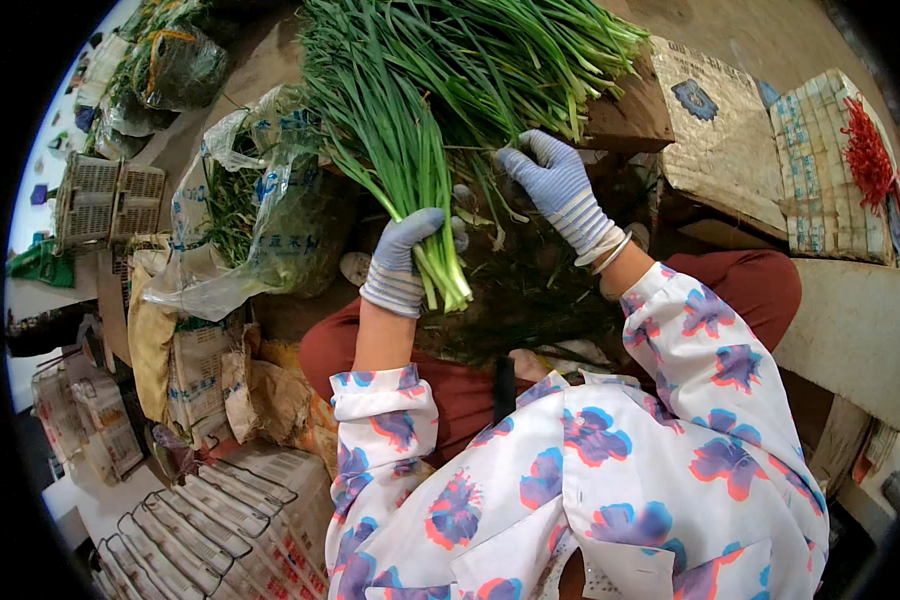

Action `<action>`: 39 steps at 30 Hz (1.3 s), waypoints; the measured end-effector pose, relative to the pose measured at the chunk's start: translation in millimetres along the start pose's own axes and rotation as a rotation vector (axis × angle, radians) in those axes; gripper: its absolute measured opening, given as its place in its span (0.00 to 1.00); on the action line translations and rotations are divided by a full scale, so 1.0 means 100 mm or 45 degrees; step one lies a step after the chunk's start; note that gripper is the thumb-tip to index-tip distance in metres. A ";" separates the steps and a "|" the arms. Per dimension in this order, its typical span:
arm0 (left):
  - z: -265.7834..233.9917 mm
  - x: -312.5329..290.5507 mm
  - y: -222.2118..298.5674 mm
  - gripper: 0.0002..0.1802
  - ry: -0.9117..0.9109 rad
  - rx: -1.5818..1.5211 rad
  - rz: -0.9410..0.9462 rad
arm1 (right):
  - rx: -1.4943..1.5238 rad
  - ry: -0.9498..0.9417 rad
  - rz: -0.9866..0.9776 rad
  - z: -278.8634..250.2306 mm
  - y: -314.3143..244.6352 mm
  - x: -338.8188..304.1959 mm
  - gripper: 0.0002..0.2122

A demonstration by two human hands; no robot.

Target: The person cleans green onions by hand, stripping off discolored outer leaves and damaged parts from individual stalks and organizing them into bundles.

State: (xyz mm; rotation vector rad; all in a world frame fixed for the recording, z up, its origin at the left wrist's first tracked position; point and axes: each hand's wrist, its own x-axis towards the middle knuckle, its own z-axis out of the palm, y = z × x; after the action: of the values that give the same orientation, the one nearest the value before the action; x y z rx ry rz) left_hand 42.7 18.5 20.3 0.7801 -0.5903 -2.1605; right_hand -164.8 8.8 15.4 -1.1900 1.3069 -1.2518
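My left hand (402, 258), in a striped grey-white glove, is closed round a bunch of green leafy stalks (407, 150) that look like garlic chives. Their pale cut ends point down toward me and the long leaves lie up over the pile. To the right, my right hand (555, 185) wears a matching glove, and its thumb and forefinger are pinched on what looks like a thin chive stalk at the pile's near edge. The large pile of chives (490, 50) lies ahead on a wooden board (630, 115), pale ends facing right.
A clear plastic bag of greens (235, 210) stands on the left. Plastic crates (110, 200) are farther left. Red ties (863, 150) hang on a woven block at right, beside a cardboard piece (715, 140). Loose leaf scraps (530, 290) lie below my hands.
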 end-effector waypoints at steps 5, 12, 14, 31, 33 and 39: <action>0.16 -0.67 0.12 0.35 0.111 -0.055 0.040 | -0.786 0.283 -0.557 -0.31 -0.02 0.15 0.10; -0.08 -2.23 0.36 0.34 0.065 0.157 0.233 | -0.486 0.549 -0.581 -0.85 -0.11 -0.06 0.07; -0.13 -2.48 0.34 0.32 0.046 0.206 0.364 | -0.315 0.557 -0.378 -0.99 -0.09 -0.23 0.05; 0.43 -2.01 0.30 0.36 0.044 -0.080 0.598 | 0.044 -1.089 -0.141 0.70 -1.01 -0.93 0.36; 0.58 -1.85 0.28 0.35 0.086 -0.081 0.551 | 0.168 -1.198 -0.146 0.89 -0.93 -0.89 0.33; 0.29 -1.88 0.24 0.34 0.064 0.036 0.413 | 0.031 -1.176 -0.148 0.40 -1.01 -0.60 0.08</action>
State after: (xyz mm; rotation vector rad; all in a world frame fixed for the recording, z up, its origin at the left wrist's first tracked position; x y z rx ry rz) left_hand 134.8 154.1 120.5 0.6980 -0.6727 -1.8346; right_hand -115.9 64.0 114.9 -1.5674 0.5361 -0.6233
